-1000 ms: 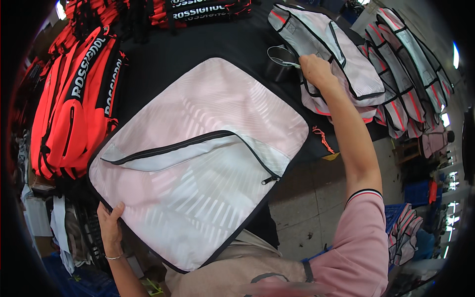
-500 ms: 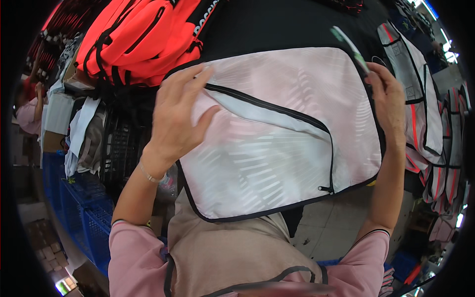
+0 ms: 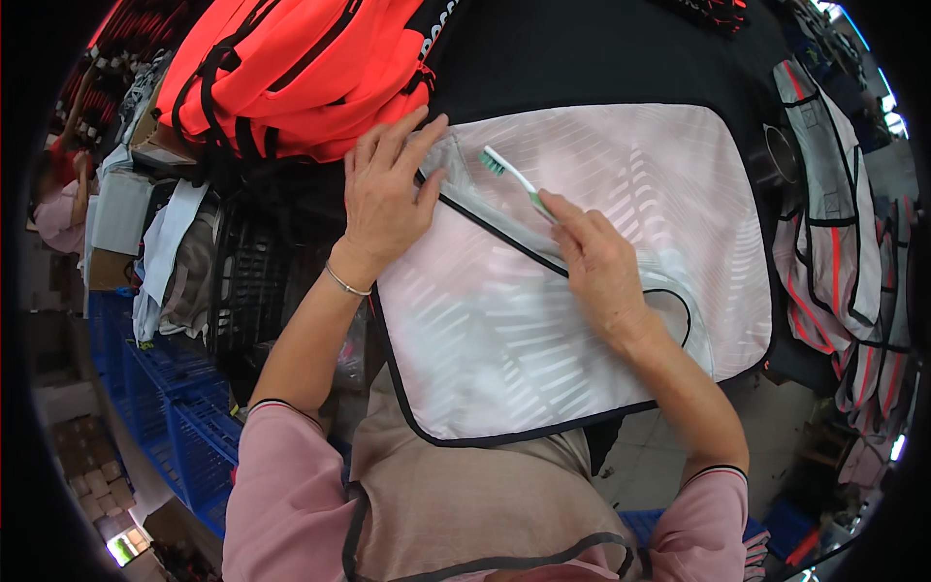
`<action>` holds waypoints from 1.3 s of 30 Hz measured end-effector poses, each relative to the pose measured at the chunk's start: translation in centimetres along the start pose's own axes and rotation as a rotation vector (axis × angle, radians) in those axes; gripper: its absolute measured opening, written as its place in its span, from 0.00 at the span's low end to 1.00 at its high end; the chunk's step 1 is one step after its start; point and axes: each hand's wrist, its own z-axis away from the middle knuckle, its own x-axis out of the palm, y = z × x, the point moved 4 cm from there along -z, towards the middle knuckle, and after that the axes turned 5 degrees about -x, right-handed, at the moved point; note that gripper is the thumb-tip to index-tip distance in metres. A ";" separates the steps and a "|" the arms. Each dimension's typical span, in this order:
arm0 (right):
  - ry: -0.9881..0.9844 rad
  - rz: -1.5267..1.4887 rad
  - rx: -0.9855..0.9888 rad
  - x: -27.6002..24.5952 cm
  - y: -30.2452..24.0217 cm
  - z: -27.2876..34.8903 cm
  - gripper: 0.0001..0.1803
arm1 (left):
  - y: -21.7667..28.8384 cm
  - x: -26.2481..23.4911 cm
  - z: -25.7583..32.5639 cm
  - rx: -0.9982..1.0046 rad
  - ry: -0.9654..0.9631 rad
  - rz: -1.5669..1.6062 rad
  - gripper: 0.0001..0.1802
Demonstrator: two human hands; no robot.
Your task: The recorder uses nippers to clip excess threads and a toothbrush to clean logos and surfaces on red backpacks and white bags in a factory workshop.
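Observation:
A pale pink and white patterned fabric panel [image 3: 504,378] with black edge binding lies in front of me. A black-edged slit [image 3: 504,236] curves across it, with a strip of greyish-white inner fabric along its upper side. At the panel's upper left corner, my left hand [image 3: 393,194] rests on the fabric with fingers spread, near the slit's upper end. My right hand [image 3: 603,272] grips a white and green toothbrush [image 3: 512,173] over the middle of the panel. Its green bristles are above the cloth; I cannot tell whether they touch it.
A bright red-orange backpack [image 3: 291,87] sits on the black table [image 3: 572,58] at the far left. Grey panels with orange trim [image 3: 829,213] hang at the right. Blue crates [image 3: 170,388] and a black crate [image 3: 247,281] stand left. Another person [image 3: 63,209] is at the far left.
My right hand has brought the toothbrush from the panel's right edge to its middle. My left hand and the panel have shifted slightly right. The slit's edge is folded differently; its zip pull is out of sight.

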 end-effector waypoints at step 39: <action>-0.481 0.225 -0.102 -2.2 0.7 -0.2 0.25 | 2.2 1.4 3.9 0.334 -0.299 0.317 0.16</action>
